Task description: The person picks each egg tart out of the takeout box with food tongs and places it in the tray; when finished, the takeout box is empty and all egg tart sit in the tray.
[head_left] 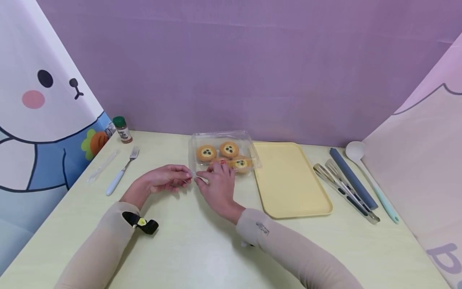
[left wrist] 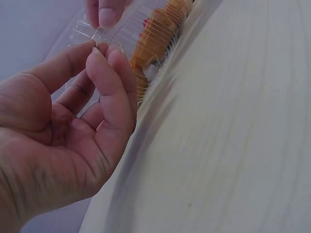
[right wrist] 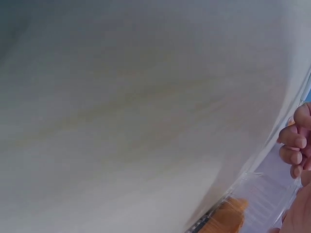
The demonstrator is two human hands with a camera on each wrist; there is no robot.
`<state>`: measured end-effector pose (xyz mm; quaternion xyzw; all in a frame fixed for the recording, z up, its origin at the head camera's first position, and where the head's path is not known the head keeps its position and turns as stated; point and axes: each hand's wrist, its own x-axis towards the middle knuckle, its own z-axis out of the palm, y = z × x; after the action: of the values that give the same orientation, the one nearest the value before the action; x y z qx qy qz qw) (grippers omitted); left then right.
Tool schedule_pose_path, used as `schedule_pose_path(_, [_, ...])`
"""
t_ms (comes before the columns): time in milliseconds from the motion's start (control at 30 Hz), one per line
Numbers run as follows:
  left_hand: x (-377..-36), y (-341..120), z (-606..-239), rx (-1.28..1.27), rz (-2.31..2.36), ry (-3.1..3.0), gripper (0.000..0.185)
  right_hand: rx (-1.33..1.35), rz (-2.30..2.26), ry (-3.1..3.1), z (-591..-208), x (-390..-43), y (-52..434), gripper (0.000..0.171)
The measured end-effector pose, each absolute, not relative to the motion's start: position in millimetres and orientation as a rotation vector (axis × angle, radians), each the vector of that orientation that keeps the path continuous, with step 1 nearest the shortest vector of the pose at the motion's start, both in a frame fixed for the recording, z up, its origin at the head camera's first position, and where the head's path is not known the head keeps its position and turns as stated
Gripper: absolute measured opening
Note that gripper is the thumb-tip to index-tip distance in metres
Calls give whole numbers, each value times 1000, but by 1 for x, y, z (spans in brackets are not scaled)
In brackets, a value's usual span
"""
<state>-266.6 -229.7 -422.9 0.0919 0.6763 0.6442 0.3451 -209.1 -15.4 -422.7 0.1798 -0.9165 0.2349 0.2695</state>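
Note:
A clear plastic clamshell box (head_left: 223,138) with several orange tarts (head_left: 229,149) stands shut at the middle of the table, near the back. My left hand (head_left: 188,176) pinches the box's front left corner between thumb and fingers. My right hand (head_left: 206,175) meets it from the right and pinches the same corner tab. In the left wrist view, the left hand's fingertips (left wrist: 99,51) close on the plastic rim (left wrist: 82,31), with a right fingertip (left wrist: 108,13) just above. The right wrist view shows the box (right wrist: 265,199), one tart (right wrist: 228,218) and the left hand's fingers (right wrist: 295,143).
A yellow tray (head_left: 288,180) lies just right of the box. Further right are metal tongs (head_left: 343,190), a dark blue bar (head_left: 351,176) and a pale spoon (head_left: 371,180). At the left lie a fork (head_left: 120,170), a clear plastic utensil (head_left: 102,165) and a green-capped jar (head_left: 122,129).

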Motion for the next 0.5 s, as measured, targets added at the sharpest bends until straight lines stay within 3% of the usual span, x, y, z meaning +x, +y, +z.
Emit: schedule_pose_path(500, [-264, -226, -419, 224, 1664, 1810, 6, 397, 589, -2505, -417, -210, -24, 10])
